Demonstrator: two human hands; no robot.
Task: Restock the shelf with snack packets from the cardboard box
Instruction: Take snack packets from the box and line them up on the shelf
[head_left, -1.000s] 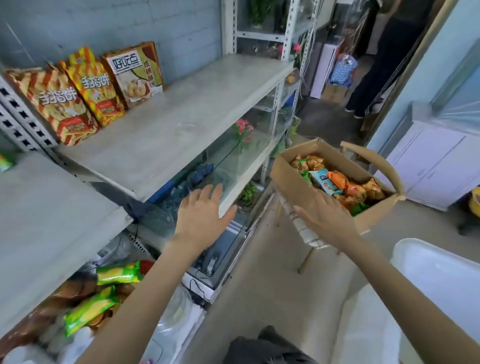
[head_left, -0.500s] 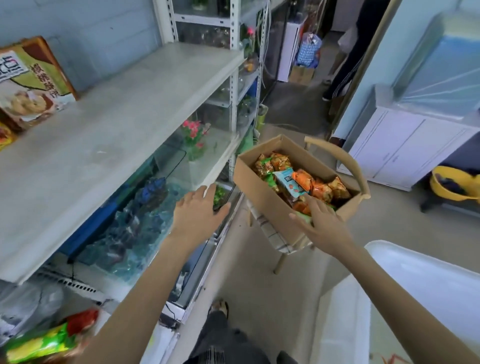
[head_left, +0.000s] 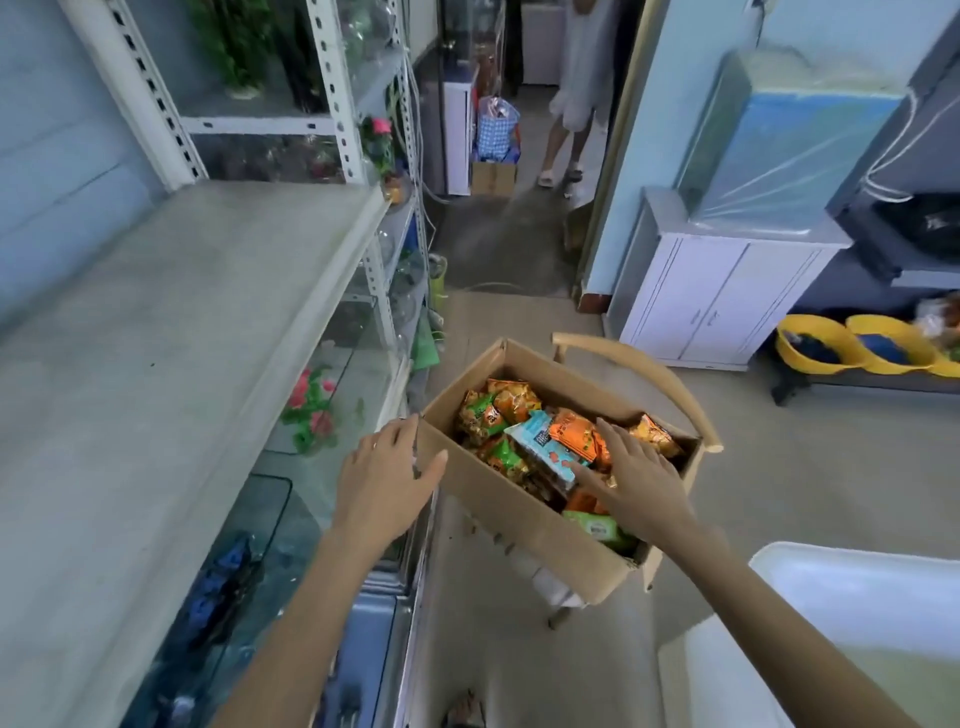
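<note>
An open cardboard box (head_left: 498, 512) sits on a wooden chair (head_left: 660, 374) in the aisle, filled with several snack packets in orange, green and light blue. My right hand (head_left: 636, 480) lies inside the box with fingers spread flat over the packets, touching a light blue packet (head_left: 540, 447) and an orange packet (head_left: 571, 434). My left hand (head_left: 384, 480) is open at the box's near left corner, fingertips at the cardboard edge. The grey shelf board (head_left: 171, 338) stretches along the left.
Below the shelf are glass tanks (head_left: 291, 499) with pink plastic flowers. A white cabinet (head_left: 722, 296) stands at the right, yellow basins (head_left: 852, 348) beyond it, a white tub (head_left: 852, 613) at lower right. A person stands in the far doorway (head_left: 571, 104).
My view has swung right, away from the stocked packets on the shelf. My right hand moved into the box onto the packets, and my left hand came up to the box's corner.
</note>
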